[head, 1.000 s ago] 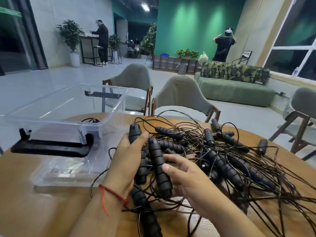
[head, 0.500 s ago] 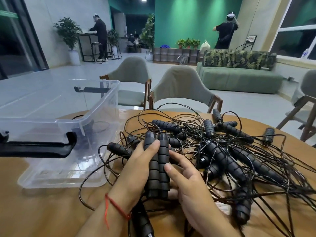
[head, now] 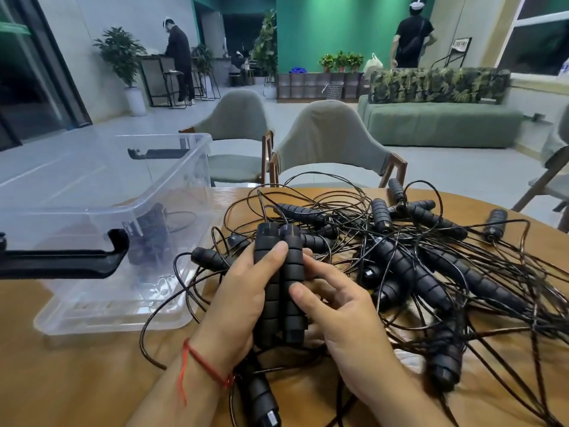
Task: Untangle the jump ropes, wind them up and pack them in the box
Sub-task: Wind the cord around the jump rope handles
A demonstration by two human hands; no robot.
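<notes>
Within the last second you bring the two black ribbed foam handles (head: 280, 288) together. A second ago they were apart, one in each hand; now they stand side by side, touching along their length, just right of the clear plastic box (head: 184, 167). Your left hand (head: 243, 303) wraps them from the box side, thumb laid across both. Your right hand (head: 348, 315) closes loosely on the far side, thumb pressed on the handle further from the box and fingers curved round behind it.

That likely means you have one rope's two ends matched, so the next work is drawing its cord free and winding it.

The cord is what stands in the way. It drops from the pair into the tangle of thin black ropes and handles (head: 431, 272), which spreads right of the box over the round wooden table (head: 77, 380), with loops crossing one another. Another black handle (head: 261, 396) lies below your left wrist, nearer you than the box.

The box is open, its black clip handle (head: 61, 260) facing you. A dark bundle (head: 151, 229) shows blurred through its wall, probably a rope already packed. Grey chairs (head: 332, 143) stand beyond it.
</notes>
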